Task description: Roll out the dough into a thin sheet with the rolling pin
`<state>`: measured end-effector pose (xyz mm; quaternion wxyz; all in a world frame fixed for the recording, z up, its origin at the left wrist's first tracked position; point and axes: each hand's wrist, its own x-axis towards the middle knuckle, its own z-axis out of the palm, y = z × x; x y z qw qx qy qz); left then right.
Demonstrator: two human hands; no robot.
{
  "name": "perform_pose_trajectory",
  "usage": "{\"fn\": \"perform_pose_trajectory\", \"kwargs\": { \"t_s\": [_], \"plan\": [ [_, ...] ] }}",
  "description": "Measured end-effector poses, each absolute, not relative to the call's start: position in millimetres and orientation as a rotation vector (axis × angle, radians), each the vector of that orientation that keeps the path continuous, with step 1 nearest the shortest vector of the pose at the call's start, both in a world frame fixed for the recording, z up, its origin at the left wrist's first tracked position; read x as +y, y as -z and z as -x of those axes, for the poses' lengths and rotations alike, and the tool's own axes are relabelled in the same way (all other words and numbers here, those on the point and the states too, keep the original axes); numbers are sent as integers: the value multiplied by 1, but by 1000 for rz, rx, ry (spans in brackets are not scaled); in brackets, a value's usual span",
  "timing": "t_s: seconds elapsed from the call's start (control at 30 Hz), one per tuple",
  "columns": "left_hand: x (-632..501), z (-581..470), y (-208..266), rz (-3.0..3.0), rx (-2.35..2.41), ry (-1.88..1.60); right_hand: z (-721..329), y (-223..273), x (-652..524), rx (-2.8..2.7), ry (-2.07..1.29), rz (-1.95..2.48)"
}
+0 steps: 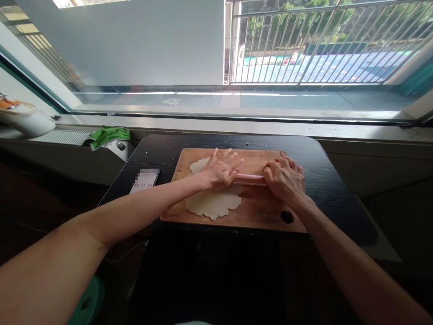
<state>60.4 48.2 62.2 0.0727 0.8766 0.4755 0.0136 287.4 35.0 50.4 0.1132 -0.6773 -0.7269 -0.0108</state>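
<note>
A thin, uneven sheet of dough (214, 205) with a ragged edge lies on the left half of a wooden cutting board (260, 205). Across it runs a pinkish rolling pin (251, 179), visible only between my two hands. My left hand (221, 170) rests palm down over the pin's left part and the dough, its fingers stretched and spread. At the pin's right end, my right hand (285, 176) has its fingers curled over it. Both ends of the pin are hidden under the hands.
The board lies on a black table (328, 194). Left of it is a phone (146, 181) showing a timer. A green cloth (110, 136) hangs by the window sill, near a white container (29, 119). Beneath the table's left side stands a green stool-like object (88, 300).
</note>
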Motion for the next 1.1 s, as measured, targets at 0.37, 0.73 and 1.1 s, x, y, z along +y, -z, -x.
{"fn": "perform_pose_trajectory", "kwargs": {
  "t_s": [0.37, 0.73, 1.1],
  "plan": [
    [33, -62, -57, -2476, 1566, 27, -290, -52, 38, -2202, -71, 2066],
    [47, -63, -61, -2517, 1631, -87, -287, -54, 56, -2206, -92, 2106],
    [85, -65, -67, -2419, 1798, -61, -282, -63, 89, -2171, -190, 2170]
  ]
}}
